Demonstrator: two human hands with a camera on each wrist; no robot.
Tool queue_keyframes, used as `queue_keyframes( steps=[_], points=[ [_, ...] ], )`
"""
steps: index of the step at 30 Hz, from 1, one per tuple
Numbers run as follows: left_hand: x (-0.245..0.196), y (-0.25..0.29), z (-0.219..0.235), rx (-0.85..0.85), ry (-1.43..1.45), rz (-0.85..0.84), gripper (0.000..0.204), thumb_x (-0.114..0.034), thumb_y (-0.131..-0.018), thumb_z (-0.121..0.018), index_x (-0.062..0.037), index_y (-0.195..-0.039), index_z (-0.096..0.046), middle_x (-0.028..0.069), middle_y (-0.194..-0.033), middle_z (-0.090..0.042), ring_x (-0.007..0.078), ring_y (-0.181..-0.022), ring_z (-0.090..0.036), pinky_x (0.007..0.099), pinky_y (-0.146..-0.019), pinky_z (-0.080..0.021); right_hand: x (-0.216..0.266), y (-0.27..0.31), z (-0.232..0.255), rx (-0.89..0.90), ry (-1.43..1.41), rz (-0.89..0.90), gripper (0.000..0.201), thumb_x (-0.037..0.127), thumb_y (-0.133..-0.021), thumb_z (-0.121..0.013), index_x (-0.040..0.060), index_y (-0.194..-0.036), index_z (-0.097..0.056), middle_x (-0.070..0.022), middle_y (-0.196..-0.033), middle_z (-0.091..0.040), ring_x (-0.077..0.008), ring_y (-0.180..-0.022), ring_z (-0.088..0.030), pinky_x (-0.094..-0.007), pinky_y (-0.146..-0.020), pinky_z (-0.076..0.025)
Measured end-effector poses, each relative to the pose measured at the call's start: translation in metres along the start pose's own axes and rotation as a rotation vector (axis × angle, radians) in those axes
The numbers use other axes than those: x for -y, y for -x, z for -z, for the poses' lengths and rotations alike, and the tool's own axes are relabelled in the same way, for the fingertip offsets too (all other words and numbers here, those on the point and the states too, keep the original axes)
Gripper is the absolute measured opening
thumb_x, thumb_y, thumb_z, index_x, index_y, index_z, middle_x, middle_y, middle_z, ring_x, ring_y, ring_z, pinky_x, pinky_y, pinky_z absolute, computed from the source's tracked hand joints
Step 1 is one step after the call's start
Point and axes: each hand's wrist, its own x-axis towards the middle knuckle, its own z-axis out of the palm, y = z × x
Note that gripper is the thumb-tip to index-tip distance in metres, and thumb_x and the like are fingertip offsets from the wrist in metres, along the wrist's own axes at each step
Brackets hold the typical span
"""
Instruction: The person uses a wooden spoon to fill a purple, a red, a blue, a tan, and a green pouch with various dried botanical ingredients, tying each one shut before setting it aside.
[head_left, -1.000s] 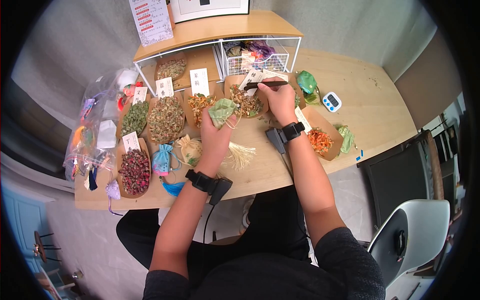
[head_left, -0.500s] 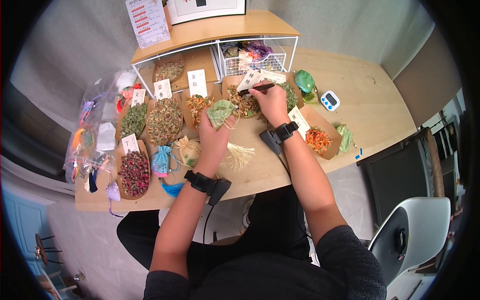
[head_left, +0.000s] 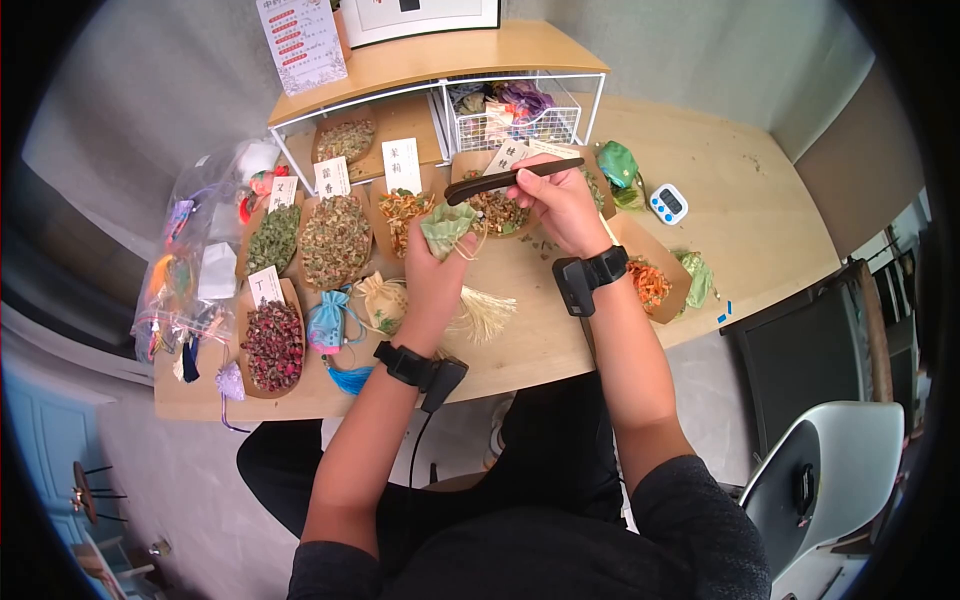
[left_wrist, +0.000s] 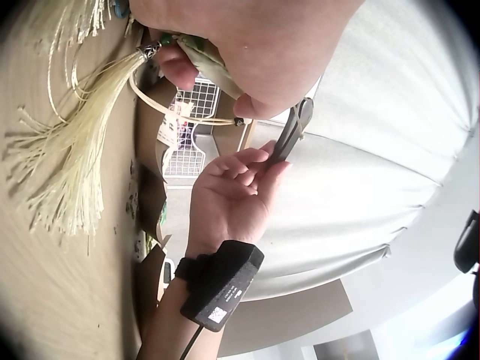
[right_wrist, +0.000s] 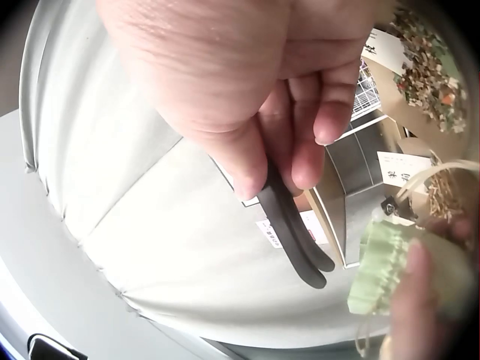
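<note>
My left hand (head_left: 436, 272) grips a light green drawstring pouch (head_left: 447, 228), its gathered mouth facing up; a cream tassel (head_left: 484, 314) hangs beside it. In the right wrist view the pouch (right_wrist: 381, 262) sits right of the tool's tips. Dark tweezers (head_left: 500, 183) are pinched between thumb and fingers of my right hand (head_left: 568, 212), their tips just above the pouch. A few pale bits show at the tips in the left wrist view, where the tweezers (left_wrist: 291, 131) reach near my left thumb. Behind lies a tray of mixed dried herbs (head_left: 500, 215).
Trays of dried herbs with labels stand around, among them rosebuds (head_left: 273, 345) and orange pieces (head_left: 648, 284). A blue pouch (head_left: 327, 320), a beige pouch (head_left: 381, 302), a white timer (head_left: 668, 204), a wooden shelf (head_left: 440, 57) and a plastic bag (head_left: 180, 260) are also on the table.
My right hand has lifted the tweezers from the mixed herb tray and brought their tips left, over the green pouch. The left hand stays nearly in place with the pouch.
</note>
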Motion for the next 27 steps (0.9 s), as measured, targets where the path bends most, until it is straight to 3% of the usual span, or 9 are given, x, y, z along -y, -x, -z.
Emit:
queue_keyframes(
  steps=[5,8,11,14,17,23,27],
  points=[
    [0.000,-0.001,0.000,0.000,-0.012,0.003,0.039,-0.013,-0.090,-0.074,-0.0017,-0.121,-0.052,0.0056,-0.110,-0.064,0.0122,-0.097,-0.061,0.0287,-0.085,-0.051,0.000,-0.003,0.002,-0.137,0.036,0.017,0.015,0.011,-0.094,-0.071,0.0014,-0.105,-0.069,-0.0039,-0.086,-0.071,-0.0115,-0.073,-0.067,-0.0227,-0.063,-0.050],
    [0.000,-0.002,0.000,-0.006,-0.017,-0.002,0.038,-0.012,-0.090,-0.074,-0.0019,-0.120,-0.052,0.0054,-0.110,-0.064,0.0120,-0.097,-0.061,0.0286,-0.085,-0.051,0.001,-0.006,0.005,-0.384,0.299,0.081,0.015,0.015,-0.094,-0.072,0.0009,-0.100,-0.070,-0.0031,-0.080,-0.070,-0.0119,-0.067,-0.065,-0.0245,-0.059,-0.049],
    [0.000,-0.001,-0.001,-0.012,-0.008,-0.003,0.037,-0.012,-0.090,-0.074,-0.0021,-0.119,-0.052,0.0052,-0.110,-0.064,0.0118,-0.098,-0.060,0.0285,-0.085,-0.050,-0.012,-0.010,0.015,-0.571,0.755,0.198,0.023,0.022,-0.093,-0.072,-0.0001,-0.096,-0.070,-0.0047,-0.072,-0.068,-0.0140,-0.063,-0.064,-0.0300,-0.058,-0.048],
    [-0.003,0.000,-0.001,-0.006,-0.003,0.004,0.037,-0.013,-0.091,-0.074,-0.0022,-0.118,-0.052,0.0052,-0.110,-0.064,0.0115,-0.098,-0.060,0.0285,-0.085,-0.050,-0.017,-0.009,0.016,-0.566,0.948,0.110,0.028,0.026,-0.094,-0.071,-0.0010,-0.102,-0.068,-0.0066,-0.074,-0.069,-0.0130,-0.058,-0.062,-0.0266,-0.056,-0.048],
    [-0.005,0.000,0.000,0.001,-0.013,0.011,0.036,-0.013,-0.091,-0.073,-0.0022,-0.118,-0.052,0.0052,-0.110,-0.064,0.0113,-0.098,-0.060,0.0284,-0.084,-0.050,-0.012,-0.005,0.006,-0.542,1.059,0.151,0.032,0.030,-0.091,-0.071,-0.0011,-0.093,-0.069,-0.0116,-0.069,-0.066,-0.0254,-0.060,-0.063,-0.0383,-0.060,-0.050],
    [-0.006,0.001,0.000,0.008,-0.011,0.005,0.037,-0.014,-0.091,-0.073,-0.0017,-0.120,-0.052,0.0055,-0.110,-0.064,0.0118,-0.098,-0.060,0.0284,-0.085,-0.050,-0.019,-0.004,0.005,-0.470,1.133,0.147,0.031,0.030,-0.090,-0.072,-0.0010,-0.089,-0.067,-0.0146,-0.072,-0.067,-0.0321,-0.064,-0.066,-0.0412,-0.062,-0.051],
    [-0.004,0.001,0.000,0.017,0.002,0.008,0.038,-0.014,-0.092,-0.073,-0.0016,-0.120,-0.052,0.0058,-0.111,-0.064,0.0122,-0.099,-0.060,0.0285,-0.086,-0.050,-0.021,-0.002,0.003,-0.416,1.240,0.190,0.030,0.027,-0.091,-0.073,-0.0027,-0.095,-0.068,-0.0129,-0.070,-0.066,-0.0249,-0.062,-0.064,-0.0365,-0.060,-0.050]
  ],
)
